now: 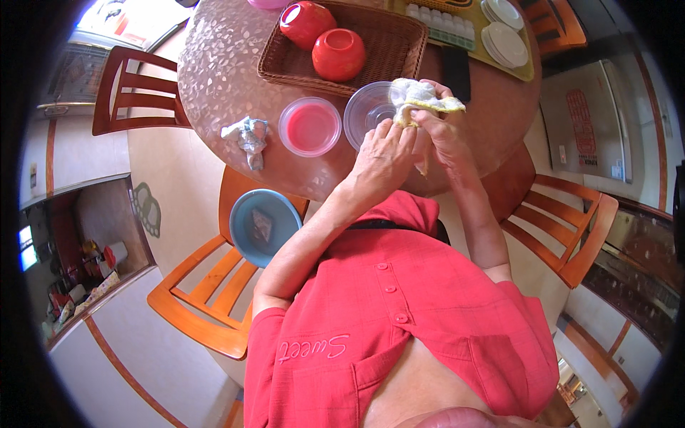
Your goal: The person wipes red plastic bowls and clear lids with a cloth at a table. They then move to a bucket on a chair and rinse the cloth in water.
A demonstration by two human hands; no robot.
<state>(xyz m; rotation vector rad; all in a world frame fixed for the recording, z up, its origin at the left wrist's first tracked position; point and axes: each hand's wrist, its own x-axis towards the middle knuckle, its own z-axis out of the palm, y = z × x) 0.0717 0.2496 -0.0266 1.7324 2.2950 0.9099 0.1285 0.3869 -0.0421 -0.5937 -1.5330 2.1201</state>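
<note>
A white cloth with yellow edging (412,96) is bunched in my right hand (441,125), thumb on the near side and fingers behind it. The cloth lies over the right part of a clear plastic bowl (364,109) on the table. My left hand (388,147) reaches across the near rim of this bowl, its fingertips by the cloth's lower edge. Whether those fingers grip the rim or only rest there is hidden. Left of the clear bowl stands a translucent bowl with a pink inside (311,128). A crumpled white and blue cloth (249,136) lies farther left.
Behind the bowls, a brown wicker tray (393,51) holds two red bowls (338,54). A yellow tray (527,67) carries stacked white dishes (503,45). A dark flat object (456,72) lies nearby. A blue basin (254,206) sits on a wooden chair (214,299).
</note>
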